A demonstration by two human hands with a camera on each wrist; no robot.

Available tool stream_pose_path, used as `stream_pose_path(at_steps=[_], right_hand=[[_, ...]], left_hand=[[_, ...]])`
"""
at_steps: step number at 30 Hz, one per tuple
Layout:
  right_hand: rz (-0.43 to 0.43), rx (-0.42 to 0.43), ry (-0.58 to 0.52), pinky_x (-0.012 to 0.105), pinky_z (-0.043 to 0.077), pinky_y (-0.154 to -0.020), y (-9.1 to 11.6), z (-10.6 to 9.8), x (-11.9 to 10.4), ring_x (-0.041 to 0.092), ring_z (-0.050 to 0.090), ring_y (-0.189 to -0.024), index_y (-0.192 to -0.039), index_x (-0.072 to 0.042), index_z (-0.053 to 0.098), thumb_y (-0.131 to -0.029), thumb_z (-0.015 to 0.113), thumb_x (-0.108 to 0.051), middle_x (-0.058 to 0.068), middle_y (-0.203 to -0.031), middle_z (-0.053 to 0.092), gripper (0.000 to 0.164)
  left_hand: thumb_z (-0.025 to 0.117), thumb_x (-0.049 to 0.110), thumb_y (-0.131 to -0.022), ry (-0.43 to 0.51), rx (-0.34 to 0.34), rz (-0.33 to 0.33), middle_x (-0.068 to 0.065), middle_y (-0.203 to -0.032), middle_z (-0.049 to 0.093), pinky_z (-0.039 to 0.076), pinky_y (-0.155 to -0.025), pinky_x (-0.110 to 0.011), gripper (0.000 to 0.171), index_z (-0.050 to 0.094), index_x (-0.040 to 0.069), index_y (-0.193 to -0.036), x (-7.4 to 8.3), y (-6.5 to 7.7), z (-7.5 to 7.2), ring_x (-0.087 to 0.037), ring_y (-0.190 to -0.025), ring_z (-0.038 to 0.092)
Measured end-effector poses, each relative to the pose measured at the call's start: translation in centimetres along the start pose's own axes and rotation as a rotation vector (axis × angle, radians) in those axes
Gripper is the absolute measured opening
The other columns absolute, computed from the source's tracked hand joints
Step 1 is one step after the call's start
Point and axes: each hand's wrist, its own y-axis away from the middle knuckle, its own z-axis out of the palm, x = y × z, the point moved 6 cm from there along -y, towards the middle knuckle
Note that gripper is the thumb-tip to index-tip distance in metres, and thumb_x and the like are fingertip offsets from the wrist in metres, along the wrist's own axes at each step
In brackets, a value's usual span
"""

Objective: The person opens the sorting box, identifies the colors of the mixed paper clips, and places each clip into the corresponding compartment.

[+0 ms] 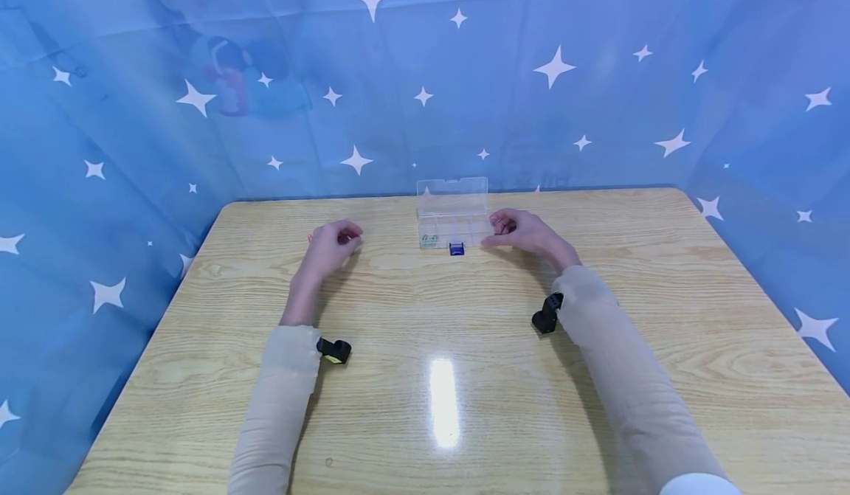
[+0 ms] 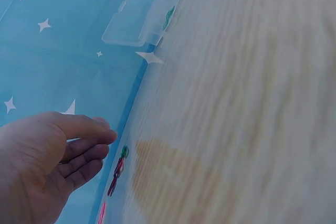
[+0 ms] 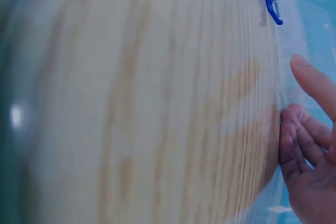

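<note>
A clear plastic compartment box (image 1: 465, 227) stands at the far side of the table, its lid (image 1: 454, 197) raised. Small green looped pieces (image 1: 429, 240) lie in its front left compartment, and a blue latch (image 1: 457, 248) juts from its front edge. My right hand (image 1: 524, 231) is at the box's right end, thumb and fingers apart, fingertips low by the tabletop in the right wrist view. To the left of the box, my left hand (image 1: 332, 246) hovers with loosely bent fingers and nothing visible between them. Beside it lie thin green and dark red looped pieces (image 2: 118, 169) and a pink one (image 2: 102, 213).
The wooden table (image 1: 392, 333) ends at a blue star-printed curtain (image 1: 425, 74) just behind the box. A black wrist camera (image 1: 335, 351) sits on the left sleeve, another camera (image 1: 547, 315) on the right. Bright light reflects off the tabletop between the arms.
</note>
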Motion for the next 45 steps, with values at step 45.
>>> stream_pose_path(at_steps=[45], right_hand=[[0.002, 0.009, 0.021, 0.036, 0.04, -0.087, 0.08, -0.16, -0.17, 0.024, 0.048, -0.094, -0.138, 0.001, 0.051, -0.089, 0.08, -0.033, 0.012, -0.108, 0.054, 0.067]], left_hand=[[0.065, 0.011, -0.099, -0.043, -0.028, 0.02, -0.013, -0.092, 0.07, 0.04, -0.1, -0.05, 0.015, 0.073, -0.001, -0.104, -0.08, 0.49, -0.25, -0.027, -0.084, 0.062]])
